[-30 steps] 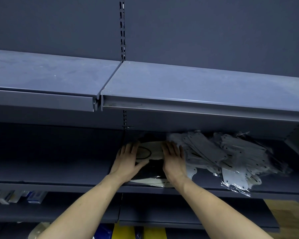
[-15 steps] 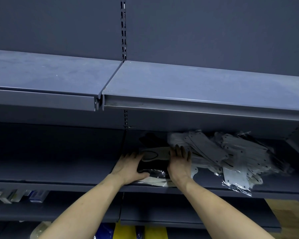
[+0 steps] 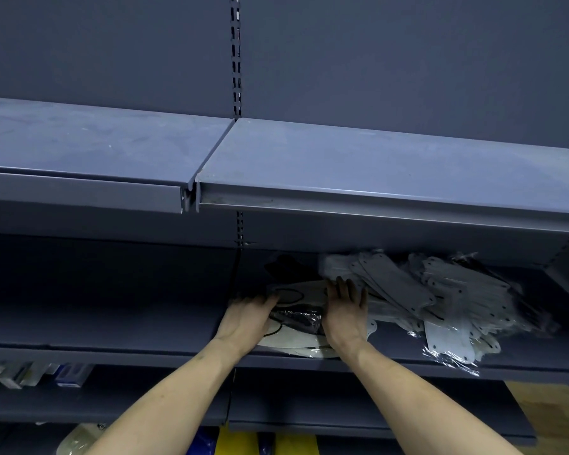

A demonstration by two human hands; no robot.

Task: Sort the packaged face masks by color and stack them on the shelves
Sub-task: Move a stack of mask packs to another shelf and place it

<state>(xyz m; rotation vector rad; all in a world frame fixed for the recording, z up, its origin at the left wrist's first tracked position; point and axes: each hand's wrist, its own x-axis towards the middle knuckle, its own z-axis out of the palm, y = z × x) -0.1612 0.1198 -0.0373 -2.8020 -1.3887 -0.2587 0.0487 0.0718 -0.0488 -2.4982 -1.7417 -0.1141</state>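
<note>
both hands at a small mask stack on the middle shelf

two bare forearms reach up from below into the middle shelf [image 3: 112,326] of a dark grey rack. the left hand [image 3: 248,318] lies palm down on the left edge of a small stack of packaged masks [image 3: 296,323], fingers extended and flat against it; nothing is clasped. the right hand [image 3: 344,311] lies on the right edge of the same stack, fingers straight and slightly spread, tips pointing to the back of the shelf; it also clasps nothing. the stack shows pale cream packets with black ear loops, and a dark packet in glossy wrap between the two hands. it sits near the shelf's front lip, just right of the slotted upright [image 3: 237,57].

just beside the right hand, a larger heap of white packaged masks [image 3: 440,300] spreads loosely to the right, some packets overhanging the front edge. behind the small stack lies a dark item [image 3: 284,266], too shadowed to identify. the upper shelf [image 3: 375,165] is above. lower down, small boxes [image 3: 30,376] sit at left, and yellow and blue packages [image 3: 240,441] appear at the bottom edge.
</note>
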